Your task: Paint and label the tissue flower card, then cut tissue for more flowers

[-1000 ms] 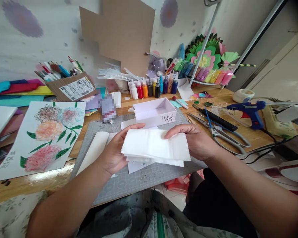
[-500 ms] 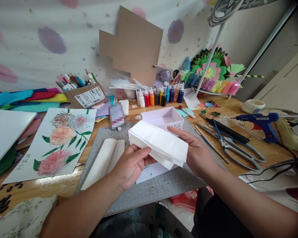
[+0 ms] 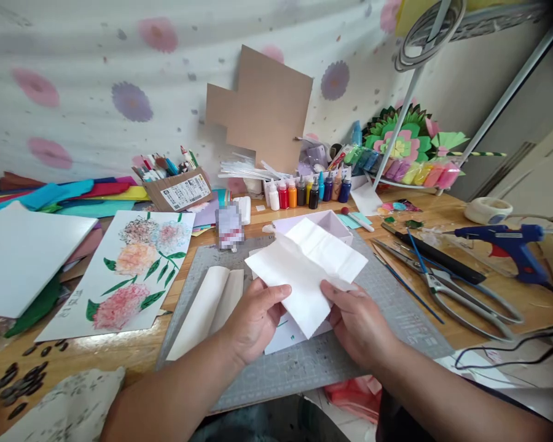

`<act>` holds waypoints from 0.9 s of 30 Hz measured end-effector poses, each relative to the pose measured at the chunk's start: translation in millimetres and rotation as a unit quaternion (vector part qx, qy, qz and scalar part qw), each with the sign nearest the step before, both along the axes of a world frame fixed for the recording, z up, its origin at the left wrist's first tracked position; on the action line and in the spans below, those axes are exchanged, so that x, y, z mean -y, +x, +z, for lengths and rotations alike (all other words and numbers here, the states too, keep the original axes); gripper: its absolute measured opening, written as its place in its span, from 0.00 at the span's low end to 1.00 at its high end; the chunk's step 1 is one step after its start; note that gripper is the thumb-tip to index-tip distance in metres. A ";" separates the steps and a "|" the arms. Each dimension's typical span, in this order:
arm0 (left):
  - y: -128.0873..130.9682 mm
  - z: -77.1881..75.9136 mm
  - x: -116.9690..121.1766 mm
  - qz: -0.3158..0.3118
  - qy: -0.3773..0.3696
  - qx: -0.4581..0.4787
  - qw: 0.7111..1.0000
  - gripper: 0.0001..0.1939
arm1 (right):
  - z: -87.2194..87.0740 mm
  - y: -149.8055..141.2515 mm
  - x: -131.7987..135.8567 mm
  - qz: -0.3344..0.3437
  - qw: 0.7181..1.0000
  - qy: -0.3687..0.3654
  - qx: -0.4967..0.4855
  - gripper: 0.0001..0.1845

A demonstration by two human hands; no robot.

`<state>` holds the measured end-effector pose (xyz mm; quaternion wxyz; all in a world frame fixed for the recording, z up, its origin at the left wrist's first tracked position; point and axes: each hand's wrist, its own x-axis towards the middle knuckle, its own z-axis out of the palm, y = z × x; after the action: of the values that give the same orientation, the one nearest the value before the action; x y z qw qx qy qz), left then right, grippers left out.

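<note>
A creased white paper sheet point(image 3: 295, 270), looking like tissue, is held between my two hands above the grey cutting mat point(image 3: 368, 344). My left hand point(image 3: 260, 316) pinches its left part, thumb on top. At its lower right, my right hand point(image 3: 357, 313) grips it with the thumb uppermost and the fingers beneath. Behind the sheet stands a pale lilac box point(image 3: 332, 222), partly covered by it. White paper point(image 3: 273, 344) with small green marks lies under my hands. A loosely rolled length of white paper point(image 3: 200, 310) rests on the mat to the left.
A flower painting point(image 3: 133, 276) lies on the left, by dark seeds point(image 3: 25, 380). Paint bottles point(image 3: 304, 191) line the back beside a cardboard box of pens point(image 3: 179, 190). Large scissors point(image 3: 461, 294) and a blue glue gun point(image 3: 502, 236) are at right.
The folded paper has been opened out into a wider, crossing shape. My right hand has shifted from its right end to the lower edge. The camera view has tilted up and left.
</note>
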<state>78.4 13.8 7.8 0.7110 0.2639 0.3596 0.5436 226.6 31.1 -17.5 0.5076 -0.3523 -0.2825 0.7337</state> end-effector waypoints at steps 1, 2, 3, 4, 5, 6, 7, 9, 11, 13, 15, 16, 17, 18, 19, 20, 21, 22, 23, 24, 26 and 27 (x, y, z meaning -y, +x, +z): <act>0.0 0.0 -0.5 0.007 -0.006 0.005 1.000 0.29 | -2.9 -1.0 0.4 0.004 1.000 0.009 0.004 0.28; 0.1 -0.3 -1.1 0.020 -0.012 0.005 1.000 0.29 | -5.7 -1.9 0.7 0.010 1.000 0.020 0.009 0.27; 0.0 -0.8 -1.8 0.036 -0.018 0.002 0.999 0.28 | -8.1 -2.6 0.9 0.017 0.999 0.030 0.016 0.26; -0.1 -1.3 -2.6 0.052 -0.023 -0.003 0.998 0.28 | -9.8 -3.1 1.3 0.026 0.999 0.037 0.023 0.24; -0.5 -1.8 -3.5 0.066 -0.023 -0.008 0.998 0.28 | -10.7 -3.3 1.8 0.034 0.998 0.042 0.030 0.23; -1.2 -2.0 -4.4 0.076 -0.021 -0.016 0.997 0.28 | -10.8 -2.7 2.3 0.044 0.997 0.046 0.035 0.22; -2.4 -1.7 -5.1 0.083 -0.019 -0.026 0.996 0.28 | -10.0 -1.2 2.6 0.053 0.997 0.053 0.036 0.22; -5.7 0.3 -6.1 0.086 -0.011 -0.055 0.995 0.27 | -6.4 5.7 1.7 0.063 0.995 0.073 0.023 0.24; -10.0 3.6 -6.2 0.073 0.000 -0.091 0.993 0.25 | -1.1 18.0 -2.3 0.071 0.994 0.085 0.004 0.26; -14.0 6.3 -5.6 0.050 0.014 -0.120 0.991 0.22 | 5.0 33.1 -8.8 0.092 0.992 0.089 -0.002 0.26; -16.6 6.9 -4.4 0.020 0.017 -0.140 0.990 0.19 | 10.9 46.7 -15.5 0.125 0.988 0.087 0.014 0.26; -17.2 6.3 -3.7 0.003 0.014 -0.147 0.989 0.18 | 13.5 51.9 -18.1 0.140 0.986 0.083 0.029 0.24; -17.5 5.6 -3.1 -0.013 0.009 -0.152 0.988 0.17 | 15.5 55.6 -20.0 0.153 0.984 0.076 0.046 0.22; -17.4 4.7 -2.5 -0.029 0.003 -0.155 0.987 0.17 | 16.9 58.0 -21.1 0.163 0.983 0.064 0.062 0.21; -17.2 4.1 -2.0 -0.043 -0.004 -0.158 0.987 0.17 | 17.6 59.2 -21.5 0.170 0.981 0.053 0.077 0.19; -16.9 3.7 -1.8 -0.054 -0.011 -0.161 0.985 0.17 | 17.6 59.6 -21.3 0.175 0.979 0.045 0.090 0.19; -16.8 3.7 -1.8 -0.063 -0.017 -0.165 0.984 0.17 | 16.9 59.5 -20.8 0.177 0.978 0.040 0.103 0.19; -16.8 3.9 -2.1 -0.070 -0.022 -0.170 0.983 0.17 | 15.7 59.2 -20.2 0.176 0.977 0.040 0.115 0.19; -17.0 4.2 -2.5 -0.075 -0.023 -0.174 0.982 0.17 | 14.3 58.9 -19.6 0.172 0.976 0.043 0.125 0.20; -17.3 4.4 -3.2 -0.079 -0.020 -0.175 0.981 0.17 | 12.8 58.7 -19.1 0.167 0.976 0.049 0.132 0.21; -18.0 4.1 -4.7 -0.093 -0.009 -0.169 0.981 0.17 | 10.9 58.8 -18.5 0.156 0.977 0.061 0.133 0.21; -18.4 3.5 -5.4 -0.099 -0.004 -0.164 0.981 0.17 | 10.7 59.1 -18.5 0.155 0.977 0.065 0.130 0.21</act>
<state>60.0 19.2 11.3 0.6940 0.3811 0.4451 0.4183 285.7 49.6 -6.9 0.3683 -0.3629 -0.4445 0.7315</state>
